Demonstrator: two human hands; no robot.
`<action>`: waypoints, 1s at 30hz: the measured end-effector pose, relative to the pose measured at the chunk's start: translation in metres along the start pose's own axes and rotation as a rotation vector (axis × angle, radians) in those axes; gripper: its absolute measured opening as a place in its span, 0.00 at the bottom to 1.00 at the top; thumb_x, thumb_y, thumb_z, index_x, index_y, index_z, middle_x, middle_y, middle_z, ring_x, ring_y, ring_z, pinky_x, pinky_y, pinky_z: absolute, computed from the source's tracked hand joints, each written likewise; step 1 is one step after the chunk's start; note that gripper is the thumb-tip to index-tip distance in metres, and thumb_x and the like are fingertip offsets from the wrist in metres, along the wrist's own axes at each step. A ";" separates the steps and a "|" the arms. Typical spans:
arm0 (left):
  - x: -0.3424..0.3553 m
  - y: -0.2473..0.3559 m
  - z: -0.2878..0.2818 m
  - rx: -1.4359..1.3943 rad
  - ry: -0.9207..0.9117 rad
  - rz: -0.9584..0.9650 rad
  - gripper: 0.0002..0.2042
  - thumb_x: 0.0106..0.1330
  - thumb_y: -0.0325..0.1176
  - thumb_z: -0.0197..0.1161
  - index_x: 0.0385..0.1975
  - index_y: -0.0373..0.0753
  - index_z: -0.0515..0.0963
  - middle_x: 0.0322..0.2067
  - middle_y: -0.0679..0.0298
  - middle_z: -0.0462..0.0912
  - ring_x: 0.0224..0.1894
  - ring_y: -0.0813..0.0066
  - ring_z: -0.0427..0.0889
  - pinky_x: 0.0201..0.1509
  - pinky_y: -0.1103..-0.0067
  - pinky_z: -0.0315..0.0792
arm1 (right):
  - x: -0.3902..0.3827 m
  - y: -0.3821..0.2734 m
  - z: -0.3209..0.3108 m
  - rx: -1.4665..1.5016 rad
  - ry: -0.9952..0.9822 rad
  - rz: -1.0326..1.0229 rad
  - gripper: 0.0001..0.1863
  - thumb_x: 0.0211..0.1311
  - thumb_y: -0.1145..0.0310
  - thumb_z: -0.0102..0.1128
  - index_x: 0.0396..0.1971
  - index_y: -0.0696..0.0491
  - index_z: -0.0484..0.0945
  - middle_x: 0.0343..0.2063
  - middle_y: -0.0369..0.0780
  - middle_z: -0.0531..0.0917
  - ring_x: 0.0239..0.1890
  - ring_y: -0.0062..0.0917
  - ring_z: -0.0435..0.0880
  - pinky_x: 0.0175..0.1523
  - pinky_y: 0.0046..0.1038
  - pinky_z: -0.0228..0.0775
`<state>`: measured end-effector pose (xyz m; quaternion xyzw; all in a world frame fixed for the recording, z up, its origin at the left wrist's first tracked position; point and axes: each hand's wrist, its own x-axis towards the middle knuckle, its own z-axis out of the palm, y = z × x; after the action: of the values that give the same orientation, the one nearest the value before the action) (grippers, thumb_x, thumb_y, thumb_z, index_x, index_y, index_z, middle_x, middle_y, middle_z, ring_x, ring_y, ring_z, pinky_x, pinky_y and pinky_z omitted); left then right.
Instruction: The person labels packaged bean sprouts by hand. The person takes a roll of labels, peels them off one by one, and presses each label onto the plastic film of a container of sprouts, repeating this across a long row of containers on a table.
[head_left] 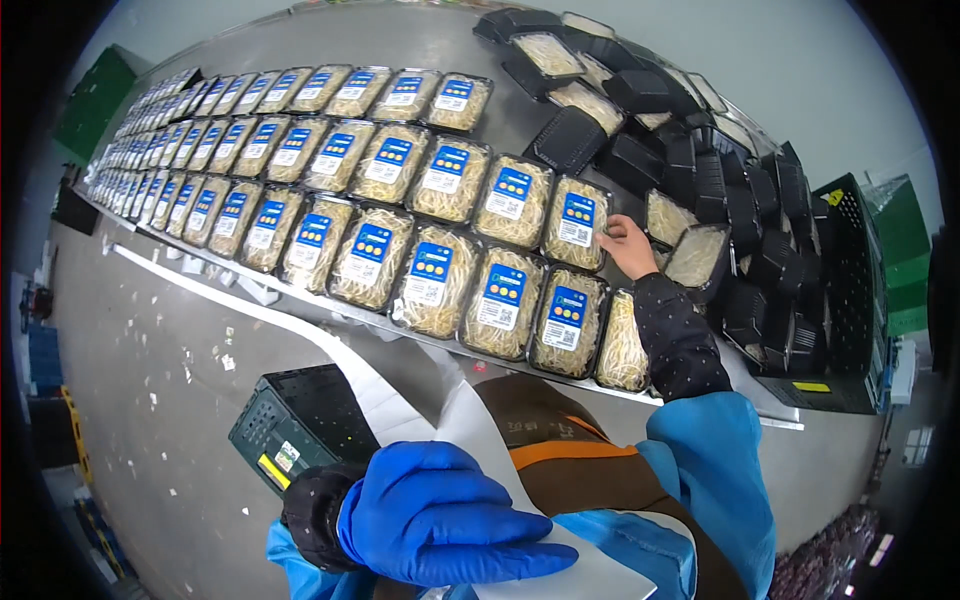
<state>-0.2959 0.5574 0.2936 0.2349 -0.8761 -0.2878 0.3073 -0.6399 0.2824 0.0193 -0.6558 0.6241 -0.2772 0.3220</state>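
My left hand (440,515), in a blue glove, is closed with its fingers together over a long white paper strip (385,395), which looks like label backing. The strip hangs out past both sides of the glove. My bare right hand (629,247) reaches over the table, fingers bent together and fingertips at the right edge of a bean sprout tray (562,250). They touch beside its blue and white label (577,220), which lies flat on the film. Whatever is between those fingertips is hidden. Just below stand a labelled tray (567,325) and a tray without a visible label (622,348).
Rows of labelled sprout trays (365,255) cover the metal table (420,45) to the left. At right lies a heap of black trays (730,185), several tipped over, beside a dark crate (840,300). Another dark crate (310,415) stands on the floor at left.
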 end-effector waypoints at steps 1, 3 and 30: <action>0.004 -0.006 0.001 0.021 0.005 0.050 0.20 0.60 0.43 0.59 0.55 0.56 0.72 0.49 0.69 0.76 0.42 0.75 0.78 0.44 0.81 0.69 | 0.008 0.006 -0.004 0.093 -0.056 0.060 0.27 0.51 0.58 0.67 0.47 0.58 0.71 0.40 0.46 0.78 0.37 0.28 0.80 0.42 0.27 0.72; 0.015 -0.016 -0.004 0.031 0.006 0.101 0.21 0.60 0.43 0.59 0.56 0.57 0.71 0.50 0.70 0.76 0.43 0.74 0.78 0.44 0.81 0.69 | 0.031 -0.003 -0.008 0.310 -0.080 0.172 0.33 0.51 0.55 0.67 0.51 0.63 0.67 0.43 0.47 0.77 0.40 0.26 0.78 0.44 0.26 0.71; 0.123 -0.404 -0.055 0.435 0.022 -0.483 0.35 0.56 0.59 0.56 0.61 0.49 0.62 0.61 0.51 0.61 0.64 0.49 0.56 0.66 0.59 0.48 | 0.214 -0.079 0.095 0.861 -0.180 0.403 0.31 0.47 0.68 0.68 0.53 0.52 0.65 0.50 0.41 0.74 0.45 0.22 0.77 0.48 0.27 0.70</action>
<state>-0.2500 0.1725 0.1167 0.4994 -0.8325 -0.1557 0.1822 -0.5022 0.0775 0.0112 -0.3506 0.5368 -0.3845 0.6641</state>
